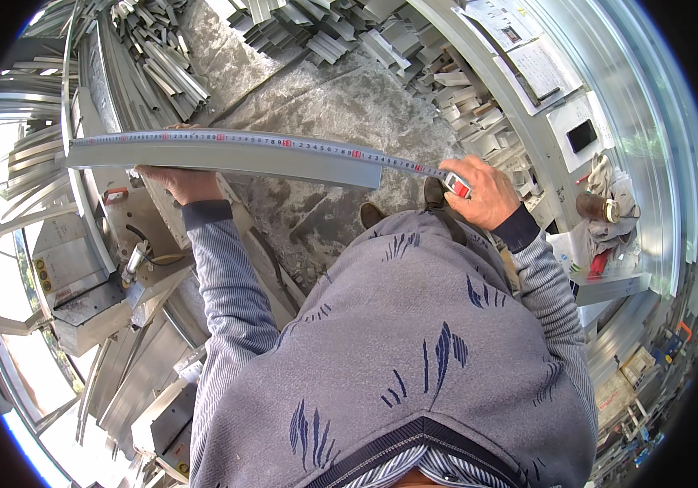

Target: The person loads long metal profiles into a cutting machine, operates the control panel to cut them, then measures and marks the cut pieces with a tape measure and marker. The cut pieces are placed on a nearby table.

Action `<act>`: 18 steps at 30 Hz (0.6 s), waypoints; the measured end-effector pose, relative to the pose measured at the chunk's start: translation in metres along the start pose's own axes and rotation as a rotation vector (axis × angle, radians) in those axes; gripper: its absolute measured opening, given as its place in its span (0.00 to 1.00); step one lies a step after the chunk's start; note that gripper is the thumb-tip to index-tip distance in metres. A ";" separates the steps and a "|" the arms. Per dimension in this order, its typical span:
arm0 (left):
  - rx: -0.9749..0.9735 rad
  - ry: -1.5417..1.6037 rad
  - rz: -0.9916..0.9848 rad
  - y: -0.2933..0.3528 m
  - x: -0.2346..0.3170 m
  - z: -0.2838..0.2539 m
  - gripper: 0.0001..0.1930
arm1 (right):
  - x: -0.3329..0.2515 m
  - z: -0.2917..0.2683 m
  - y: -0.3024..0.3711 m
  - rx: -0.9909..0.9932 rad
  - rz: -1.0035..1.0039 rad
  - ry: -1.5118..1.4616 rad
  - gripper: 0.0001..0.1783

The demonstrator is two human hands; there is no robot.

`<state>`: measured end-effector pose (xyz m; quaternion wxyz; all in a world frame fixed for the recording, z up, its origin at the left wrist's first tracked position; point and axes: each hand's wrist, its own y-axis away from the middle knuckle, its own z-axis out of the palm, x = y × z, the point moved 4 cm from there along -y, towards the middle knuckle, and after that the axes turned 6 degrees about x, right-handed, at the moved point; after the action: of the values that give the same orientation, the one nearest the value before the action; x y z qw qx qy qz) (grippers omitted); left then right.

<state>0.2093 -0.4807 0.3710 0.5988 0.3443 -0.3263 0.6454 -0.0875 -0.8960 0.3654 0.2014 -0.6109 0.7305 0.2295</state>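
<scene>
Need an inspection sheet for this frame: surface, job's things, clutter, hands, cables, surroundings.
Surface: concrete floor, rough and dusty; no table under the hands.
Job's things: aluminium bar held level; tape measure blade drawn along its top edge to the far left end.
Clutter: heaps of short aluminium offcuts at top; more profiles stacked at left.
Hands: left hand grips the bar from below; right hand holds the tape measure case, fingers closed.
Cables: one dark cable by the grey machine at left.
Surroundings: bench at right with papers, a dark phone-like slab, rags and a brown jar.
</scene>
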 end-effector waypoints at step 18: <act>0.055 0.089 -0.025 0.012 -0.004 -0.004 0.44 | -0.008 0.009 0.020 0.175 -0.065 0.093 0.26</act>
<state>0.1972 -0.4805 0.3649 0.6111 0.3356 -0.2772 0.6611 -0.1054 -0.8815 0.3641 0.2271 -0.6243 0.7361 0.1297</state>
